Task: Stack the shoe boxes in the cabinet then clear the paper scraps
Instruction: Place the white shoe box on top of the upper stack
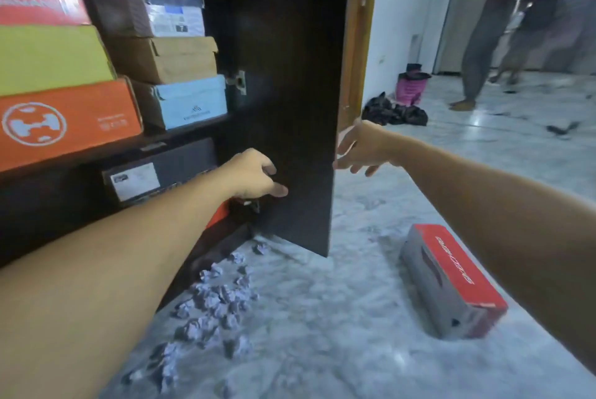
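1. Shoe boxes of coloured cardboard (180, 101) mostly stacked on dark cabinet shelves; one red-and-grey box (451, 282) left on pale marble floor (322, 318) at five o'clock.
2. Left hand (254, 177) loosely curled near lower shelf, gripping nothing visible; right hand (361, 148) spread on dark door (290, 92) edge, not clasping.
3. Likely next: reach down-right for floor box, well apart from both hands.
4. Crumpled white paper scraps (213, 298) at six o'clock, untouched.

left grip (254, 174): bare, no glove | right grip (361, 148): bare | forearms: unsleeved

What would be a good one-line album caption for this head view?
Both hands reach toward the open cabinet door, shoe boxes stacked inside, one red-lidded shoe box and crumpled paper scraps left on the floor.
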A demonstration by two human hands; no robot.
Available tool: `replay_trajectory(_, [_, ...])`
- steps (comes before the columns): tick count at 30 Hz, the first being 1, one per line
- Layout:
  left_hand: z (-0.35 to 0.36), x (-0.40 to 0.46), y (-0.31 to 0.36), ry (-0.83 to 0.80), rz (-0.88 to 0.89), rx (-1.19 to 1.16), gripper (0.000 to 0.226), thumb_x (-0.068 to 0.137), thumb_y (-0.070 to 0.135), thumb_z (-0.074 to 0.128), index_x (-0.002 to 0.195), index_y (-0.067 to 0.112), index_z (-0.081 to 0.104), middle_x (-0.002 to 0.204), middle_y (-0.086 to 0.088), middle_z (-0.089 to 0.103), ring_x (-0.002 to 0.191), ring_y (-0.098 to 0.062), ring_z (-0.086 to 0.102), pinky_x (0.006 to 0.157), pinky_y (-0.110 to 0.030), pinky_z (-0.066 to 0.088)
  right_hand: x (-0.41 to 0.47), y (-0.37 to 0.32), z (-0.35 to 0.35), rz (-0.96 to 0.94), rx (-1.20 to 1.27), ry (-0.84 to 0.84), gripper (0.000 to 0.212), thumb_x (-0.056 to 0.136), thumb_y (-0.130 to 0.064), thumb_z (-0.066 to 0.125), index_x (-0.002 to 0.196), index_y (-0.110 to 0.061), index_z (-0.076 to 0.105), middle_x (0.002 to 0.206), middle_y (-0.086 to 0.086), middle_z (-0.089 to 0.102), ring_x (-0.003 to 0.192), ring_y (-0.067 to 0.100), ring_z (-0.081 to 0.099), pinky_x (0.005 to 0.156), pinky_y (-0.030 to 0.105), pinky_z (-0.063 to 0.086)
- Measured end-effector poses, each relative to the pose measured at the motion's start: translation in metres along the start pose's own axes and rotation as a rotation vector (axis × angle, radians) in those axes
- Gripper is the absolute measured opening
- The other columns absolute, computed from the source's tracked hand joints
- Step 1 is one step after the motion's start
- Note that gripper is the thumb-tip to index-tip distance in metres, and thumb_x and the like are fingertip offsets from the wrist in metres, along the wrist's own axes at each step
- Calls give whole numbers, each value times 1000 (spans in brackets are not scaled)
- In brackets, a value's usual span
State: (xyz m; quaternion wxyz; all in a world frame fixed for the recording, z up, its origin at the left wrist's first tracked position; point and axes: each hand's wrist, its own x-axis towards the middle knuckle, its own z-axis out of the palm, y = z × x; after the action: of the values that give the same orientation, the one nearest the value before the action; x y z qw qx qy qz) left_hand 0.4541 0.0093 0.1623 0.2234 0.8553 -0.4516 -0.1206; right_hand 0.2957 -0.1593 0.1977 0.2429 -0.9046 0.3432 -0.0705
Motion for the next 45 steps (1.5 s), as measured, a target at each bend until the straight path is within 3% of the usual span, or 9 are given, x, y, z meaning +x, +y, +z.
replay_trajectory(11, [189, 6, 93, -391, 178, -52, 72, 74, 44, 78, 135, 15, 54, 127, -2, 60, 110, -21, 60, 95, -36, 51, -70, 193, 14, 416, -54, -125, 48, 95, -32, 63, 126, 4, 57, 115, 17, 70, 104, 36, 69, 91, 46, 56])
replay_trajectory(15, [265, 29, 103, -476, 166, -80, 67, 76, 40, 79, 133, 14, 55, 127, -3, 60, 116, -19, 57, 98, -32, 46, -60, 273, 53, 521, -141, -160, 46, 87, -35, 72, 114, 2, 67, 102, 17, 73, 93, 35, 72, 80, 45, 60])
replay_trajectory(20, [349, 47, 102, -573, 109, -142, 68, 77, 35, 78, 136, 11, 53, 131, -6, 57, 119, -20, 56, 96, -30, 46, -56, 353, 112, 583, -367, -240, 51, 80, -49, 71, 114, -10, 66, 114, 11, 67, 88, 26, 62, 62, 28, 50])
replay_trajectory(23, [382, 55, 97, -618, 74, -169, 67, 78, 34, 78, 136, 9, 53, 131, -7, 57, 119, -21, 55, 95, -28, 44, -50, 389, 140, 670, -293, -219, 66, 67, -61, 75, 115, -18, 61, 115, 9, 62, 103, 26, 59, 80, 29, 49])
replay_trajectory(28, [413, 71, 90, -620, 7, -271, 63, 80, 30, 78, 133, 7, 54, 125, -8, 59, 113, -22, 59, 95, -31, 47, -44, 416, 173, 741, -59, -23, 91, 55, -64, 83, 124, -18, 46, 124, 11, 43, 118, 34, 45, 102, 44, 44])
replay_trajectory(33, [424, 83, 84, -575, -116, -391, 61, 79, 29, 78, 132, 9, 55, 123, -7, 59, 110, -23, 60, 100, -38, 48, -45, 435, 188, 698, -1, 104, 74, 56, -46, 84, 117, -26, 46, 115, 9, 49, 104, 34, 51, 89, 37, 46])
replay_trajectory(40, [418, 93, 61, -348, -202, -335, 57, 82, 12, 68, 135, 12, 46, 118, 0, 53, 100, -20, 51, 78, -32, 46, -59, 454, 163, 536, -30, -167, 105, 48, -21, 67, 148, -27, 35, 147, 8, 32, 131, 28, 40, 94, 27, 41])
replay_trajectory(43, [417, 94, 44, -322, -254, -240, 63, 77, 14, 66, 134, 9, 41, 136, -10, 48, 121, -29, 49, 91, -34, 46, -61, 451, 152, 516, 95, -243, 97, 53, -9, 53, 148, -23, 38, 147, 4, 41, 129, 25, 46, 92, 28, 46])
replay_trajectory(45, [422, 93, 31, -384, -308, -265, 61, 68, 21, 70, 124, 8, 48, 126, -10, 57, 114, -28, 55, 93, -37, 49, -59, 447, 150, 537, 168, -233, 92, 52, -13, 44, 142, -28, 48, 136, 0, 54, 115, 22, 54, 82, 24, 50])
